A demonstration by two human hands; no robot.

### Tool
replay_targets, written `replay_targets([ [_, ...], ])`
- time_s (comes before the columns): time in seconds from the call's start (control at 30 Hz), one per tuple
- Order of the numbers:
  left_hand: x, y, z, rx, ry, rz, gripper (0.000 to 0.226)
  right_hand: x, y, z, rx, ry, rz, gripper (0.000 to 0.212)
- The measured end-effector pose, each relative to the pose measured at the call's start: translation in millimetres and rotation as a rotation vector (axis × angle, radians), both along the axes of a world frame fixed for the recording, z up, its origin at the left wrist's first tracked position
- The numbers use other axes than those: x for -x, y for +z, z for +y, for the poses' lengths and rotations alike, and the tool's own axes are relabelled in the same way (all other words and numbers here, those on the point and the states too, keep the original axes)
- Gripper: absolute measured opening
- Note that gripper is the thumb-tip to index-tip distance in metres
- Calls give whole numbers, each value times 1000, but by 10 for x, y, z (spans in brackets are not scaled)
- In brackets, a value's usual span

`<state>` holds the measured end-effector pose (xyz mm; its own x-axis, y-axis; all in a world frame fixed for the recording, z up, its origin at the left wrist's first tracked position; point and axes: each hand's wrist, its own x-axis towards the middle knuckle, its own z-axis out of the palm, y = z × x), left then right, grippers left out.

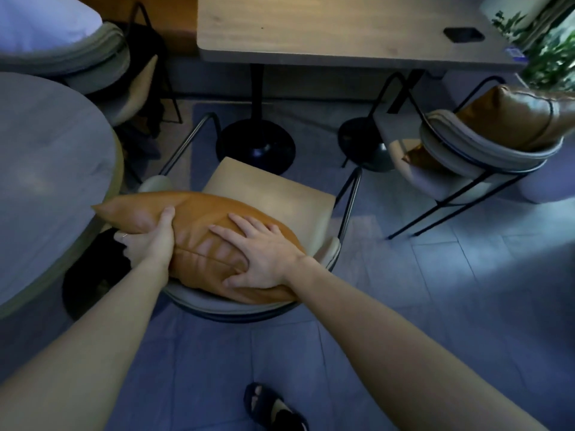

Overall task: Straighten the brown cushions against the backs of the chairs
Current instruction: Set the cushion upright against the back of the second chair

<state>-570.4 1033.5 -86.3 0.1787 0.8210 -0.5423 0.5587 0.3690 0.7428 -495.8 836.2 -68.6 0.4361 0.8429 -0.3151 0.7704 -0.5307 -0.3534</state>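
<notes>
Wooden table ahead of me w/ a dark phone-like object lying near its right end; can't tell exactly what it is. Table stands on a black pedestal base, second dark base to the right of it. Round grey table at my left, edge close by. Green plant top right, blurred. Grey tiled floor all round. My foot in a dark sandal at bottom, toes showing.
</notes>
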Motion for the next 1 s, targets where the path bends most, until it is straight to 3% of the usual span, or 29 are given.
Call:
replay_targets([
  [0.53,49,-111,228,67,-258,-4,121,242,-40,48,110,-127,-312,101],
  [0.7,150,-115,258,80,-273,-94,130,633,-79,-59,94,-497,-406,101],
  [0.87,247,-98,425,230,-386,-132,137,1109,-199,-24,26,-869,-471,93],
  [1.0,308,-48,477,312,-416,-156,138,1357,-260,65,-63,-1134,-455,102],
])
